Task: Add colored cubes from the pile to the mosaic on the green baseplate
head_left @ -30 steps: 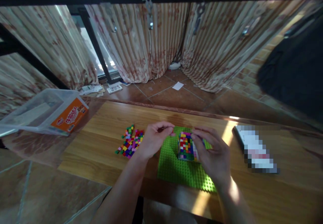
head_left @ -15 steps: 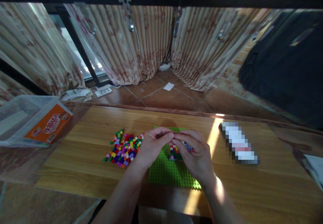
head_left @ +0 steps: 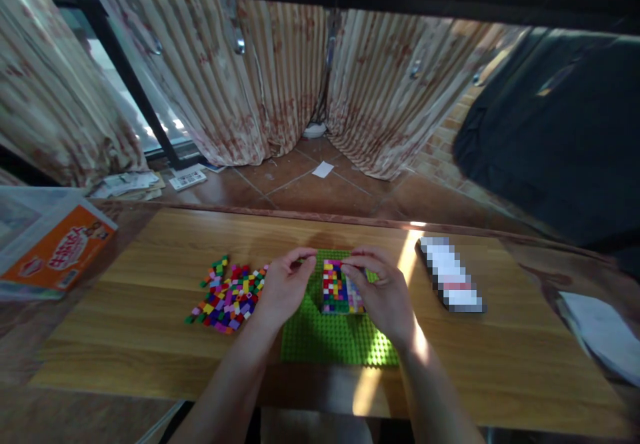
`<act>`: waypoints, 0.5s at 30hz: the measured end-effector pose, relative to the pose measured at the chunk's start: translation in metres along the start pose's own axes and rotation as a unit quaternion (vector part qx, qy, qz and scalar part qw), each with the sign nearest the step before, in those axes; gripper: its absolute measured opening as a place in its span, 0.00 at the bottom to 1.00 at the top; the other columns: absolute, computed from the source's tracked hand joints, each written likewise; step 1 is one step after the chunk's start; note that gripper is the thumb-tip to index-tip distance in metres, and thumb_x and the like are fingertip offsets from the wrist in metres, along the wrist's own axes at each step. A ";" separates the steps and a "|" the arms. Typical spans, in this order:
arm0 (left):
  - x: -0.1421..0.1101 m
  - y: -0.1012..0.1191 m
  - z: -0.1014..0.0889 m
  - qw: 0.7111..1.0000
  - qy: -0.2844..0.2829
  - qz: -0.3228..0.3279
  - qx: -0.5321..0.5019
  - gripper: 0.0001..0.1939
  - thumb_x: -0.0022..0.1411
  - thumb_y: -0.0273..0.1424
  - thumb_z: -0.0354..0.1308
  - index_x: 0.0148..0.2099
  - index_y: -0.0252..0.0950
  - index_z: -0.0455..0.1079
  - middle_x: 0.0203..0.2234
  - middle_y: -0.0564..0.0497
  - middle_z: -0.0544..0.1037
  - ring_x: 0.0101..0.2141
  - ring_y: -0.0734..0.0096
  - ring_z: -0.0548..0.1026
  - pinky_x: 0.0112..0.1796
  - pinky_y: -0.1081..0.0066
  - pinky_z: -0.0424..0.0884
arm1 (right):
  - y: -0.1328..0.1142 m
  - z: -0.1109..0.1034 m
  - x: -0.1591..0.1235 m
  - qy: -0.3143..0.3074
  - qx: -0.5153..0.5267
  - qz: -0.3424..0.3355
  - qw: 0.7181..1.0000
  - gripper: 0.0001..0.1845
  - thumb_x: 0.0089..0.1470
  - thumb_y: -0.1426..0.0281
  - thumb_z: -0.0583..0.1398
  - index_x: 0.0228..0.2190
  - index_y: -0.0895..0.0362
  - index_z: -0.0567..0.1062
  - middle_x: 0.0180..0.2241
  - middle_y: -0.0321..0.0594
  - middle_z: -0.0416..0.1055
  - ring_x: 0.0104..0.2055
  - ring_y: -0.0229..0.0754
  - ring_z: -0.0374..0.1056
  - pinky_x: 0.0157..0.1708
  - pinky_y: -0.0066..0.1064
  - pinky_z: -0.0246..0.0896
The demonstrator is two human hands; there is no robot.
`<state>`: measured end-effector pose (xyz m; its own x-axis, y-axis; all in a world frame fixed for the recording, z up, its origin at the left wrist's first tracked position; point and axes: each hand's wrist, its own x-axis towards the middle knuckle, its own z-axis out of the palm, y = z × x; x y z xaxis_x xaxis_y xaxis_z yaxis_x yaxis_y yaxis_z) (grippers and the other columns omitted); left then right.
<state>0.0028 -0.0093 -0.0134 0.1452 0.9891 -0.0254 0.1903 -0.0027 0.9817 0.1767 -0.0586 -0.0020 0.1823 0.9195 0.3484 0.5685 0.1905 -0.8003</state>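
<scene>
The right hand [head_left: 384, 292] bends over the right side of a block of small multicoloured toy bricks [head_left: 334, 284], thumb and forefinger drawn together near its far edge; whether a brick sits between them I cannot tell. The left hand [head_left: 286, 289] hangs apart from the block, over the left edge of the green studded baseplate [head_left: 320, 341], with thumb and forefinger curled close to each other. Anything pinched there is too small to make out.

The block stands on the far half of the baseplate, between the two hands, presumably so that both can reach it; the studs probably help to keep it from sliding. A loose pile of mixed toy bricks [head_left: 233, 301] lies just left of the left hand, seemingly put there for short reaches. Right of the baseplate, well apart, rests a flat, dark-edged object [head_left: 453, 276] with its face pixelated, perhaps set aside to leave elbow room.

All this is on a wood-grained bench [head_left: 500, 364], crossed by a bright strip of sunlight. Past its left end is a clear plastic box [head_left: 80, 197] with an orange label [head_left: 60, 251]; past its right end, some white papers [head_left: 603, 334]. Beyond the far edge, brown floor tiles [head_left: 295, 187] carry a white sheet [head_left: 323, 169], and striped, flowered curtains [head_left: 280, 84] hang behind. Dark cloth [head_left: 550, 137] fills the far right.
</scene>
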 end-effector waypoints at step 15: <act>-0.005 0.000 0.012 0.998 -0.052 0.028 0.002 0.11 0.60 0.29 0.55 0.42 0.36 0.77 0.38 0.50 0.82 0.40 0.68 0.78 0.44 0.68 0.74 | 0.003 0.012 0.006 -0.020 0.027 0.063 0.997 0.07 0.50 0.62 0.64 0.30 0.51 0.80 0.40 0.41 0.74 0.45 0.47 0.69 0.48 0.45 0.63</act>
<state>0.0139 -0.0158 -0.0160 0.2559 0.9667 0.0096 0.1831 -0.0582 0.9814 0.1700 -0.0485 -0.0084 0.2167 0.9500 0.2248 0.4991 0.0901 -0.8618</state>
